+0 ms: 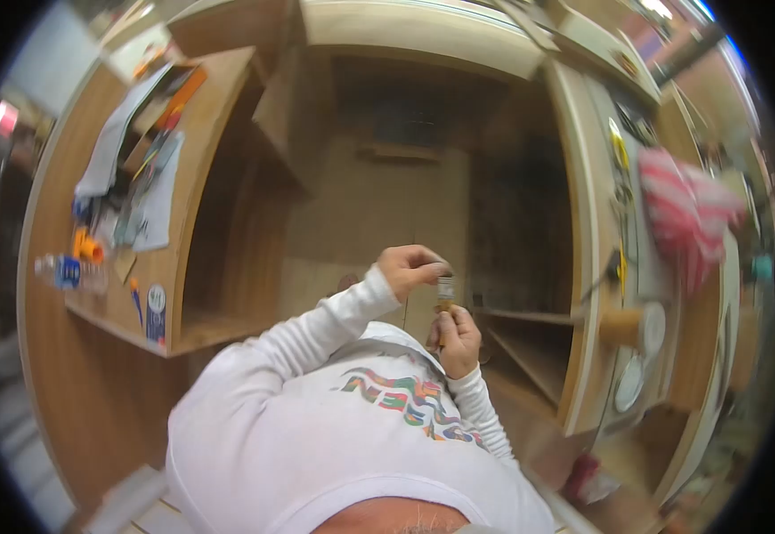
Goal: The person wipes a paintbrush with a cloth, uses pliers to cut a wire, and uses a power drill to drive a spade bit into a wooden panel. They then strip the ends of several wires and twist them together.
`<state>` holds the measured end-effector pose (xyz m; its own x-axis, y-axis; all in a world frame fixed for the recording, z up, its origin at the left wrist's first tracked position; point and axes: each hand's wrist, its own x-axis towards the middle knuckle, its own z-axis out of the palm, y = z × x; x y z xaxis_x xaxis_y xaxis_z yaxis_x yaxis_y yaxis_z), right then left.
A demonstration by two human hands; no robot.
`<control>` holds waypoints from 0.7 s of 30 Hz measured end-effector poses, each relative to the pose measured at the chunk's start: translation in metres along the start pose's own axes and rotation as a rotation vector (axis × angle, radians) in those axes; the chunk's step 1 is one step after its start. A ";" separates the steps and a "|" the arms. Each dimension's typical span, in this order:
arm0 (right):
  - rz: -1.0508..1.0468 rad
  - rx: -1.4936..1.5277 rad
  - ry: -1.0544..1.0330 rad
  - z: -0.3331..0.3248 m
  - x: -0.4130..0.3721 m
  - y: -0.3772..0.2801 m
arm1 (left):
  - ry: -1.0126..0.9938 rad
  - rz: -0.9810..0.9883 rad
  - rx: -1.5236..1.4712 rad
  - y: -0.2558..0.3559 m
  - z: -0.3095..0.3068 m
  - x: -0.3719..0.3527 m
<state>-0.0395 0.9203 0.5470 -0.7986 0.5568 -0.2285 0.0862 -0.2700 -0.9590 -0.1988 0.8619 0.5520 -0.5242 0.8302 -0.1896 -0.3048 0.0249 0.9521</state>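
The left hand (412, 267) pinches the tip of the brush (445, 287) from 11 o'clock, the right hand (458, 340) grips its handle at 5 o'clock, and brushing looks not yet started.

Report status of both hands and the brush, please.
Left hand grip pinching bristle end of paintbrush. Right hand grip shut on its wooden handle. Brush held up before open wooden cabinet; nothing between the hands.
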 end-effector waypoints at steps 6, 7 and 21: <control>-0.014 0.114 -0.013 0.042 0.054 -0.019 | 0.119 0.022 0.049 0.024 -0.047 0.028; 0.018 0.121 -0.049 0.050 0.065 -0.020 | 0.118 0.013 -0.110 0.021 -0.057 0.032; 0.352 0.003 -0.554 0.122 0.135 -0.027 | 0.877 0.707 0.433 0.011 -0.135 -0.010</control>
<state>-0.2218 0.9071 0.5624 -0.9115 -0.0520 -0.4081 0.3977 -0.3649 -0.8418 -0.3044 0.7790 0.5320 -0.8807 0.0794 0.4670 0.4710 0.0414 0.8812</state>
